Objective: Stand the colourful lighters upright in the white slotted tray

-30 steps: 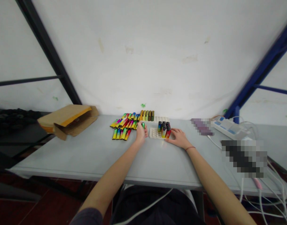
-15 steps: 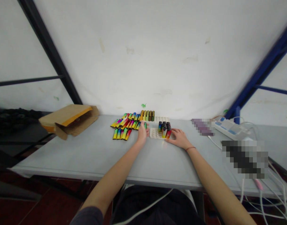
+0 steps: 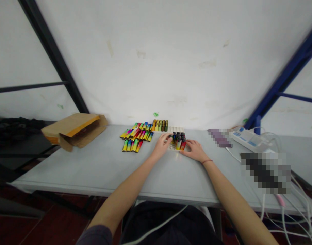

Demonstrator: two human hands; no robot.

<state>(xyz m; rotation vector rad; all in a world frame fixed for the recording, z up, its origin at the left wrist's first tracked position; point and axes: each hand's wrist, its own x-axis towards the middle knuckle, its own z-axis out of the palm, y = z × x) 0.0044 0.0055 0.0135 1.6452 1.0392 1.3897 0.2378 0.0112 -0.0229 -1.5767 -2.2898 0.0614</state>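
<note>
My left hand (image 3: 162, 145) pinches a lighter (image 3: 170, 136) with a dark top over the left part of a white tray (image 3: 172, 148). Several lighters (image 3: 179, 143) with dark tops stand upright in the tray's right part. Against the tray's right side rests my right hand (image 3: 195, 150), fingers apart, touching the edge beside a red lighter. Many shiny multicoloured lighters (image 3: 136, 135) lie in rows on the table to the left. Whether my left fingertips touch the tray is hidden.
Behind the tray stand yellow and green lighters (image 3: 160, 126) beside a second white tray (image 3: 176, 129). An open cardboard box (image 3: 74, 129) lies at the left. On the right are a power strip (image 3: 250, 140), cables and blurred-out objects on the grey table (image 3: 120, 173).
My left hand has moved right, from beside the lying lighters to above the front tray, carrying a lighter. My right hand has stayed in place.
</note>
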